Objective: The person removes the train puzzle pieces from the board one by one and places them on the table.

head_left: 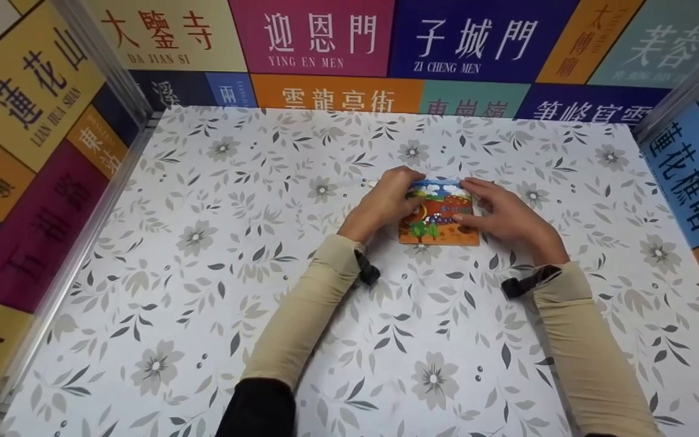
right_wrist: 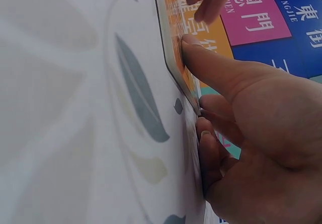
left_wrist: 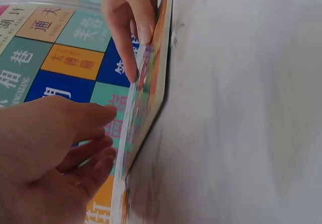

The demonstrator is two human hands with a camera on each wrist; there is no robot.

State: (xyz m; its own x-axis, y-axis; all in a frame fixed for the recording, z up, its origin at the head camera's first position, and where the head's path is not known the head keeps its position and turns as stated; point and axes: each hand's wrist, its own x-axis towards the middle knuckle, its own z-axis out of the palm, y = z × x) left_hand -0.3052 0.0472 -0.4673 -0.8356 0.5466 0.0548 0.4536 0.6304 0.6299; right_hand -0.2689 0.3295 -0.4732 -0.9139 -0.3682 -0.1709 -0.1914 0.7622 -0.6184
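Head view, board (head_left: 437,209): lies flat on the flowered table (head_left: 434,315), right of centre toward the far edge, between a person's two hands; its picture shows white clouds in blue sky, green foliage and orange ground.
Head view, left hand (head_left: 389,200): reaches over the board's left side, thumb and fingers apart; contact cannot be told from here.
Head view, right hand (head_left: 507,212): takes the board's right side, thumb on the picture, forefinger at the upper corner.
Head view, sleeves (head_left: 301,315): tan, with black straps (head_left: 368,270) at the wrists.
Head view, wall (head_left: 319,36): coloured blocks with Chinese lettering, behind the table and along both sides.
Left wrist view, left hand: thumb and loosely bent fingers stand apart, just beside the board, with a gap showing between.
Left wrist view, right hand: thumb and forefinger touch the board's far end.
Right wrist view, right hand: pinches the board near a corner, thumb pressing its face, other fingers curled close at the edge.
Right wrist view, left hand: fingertips hang near the board's other end, partly cut off by the frame.
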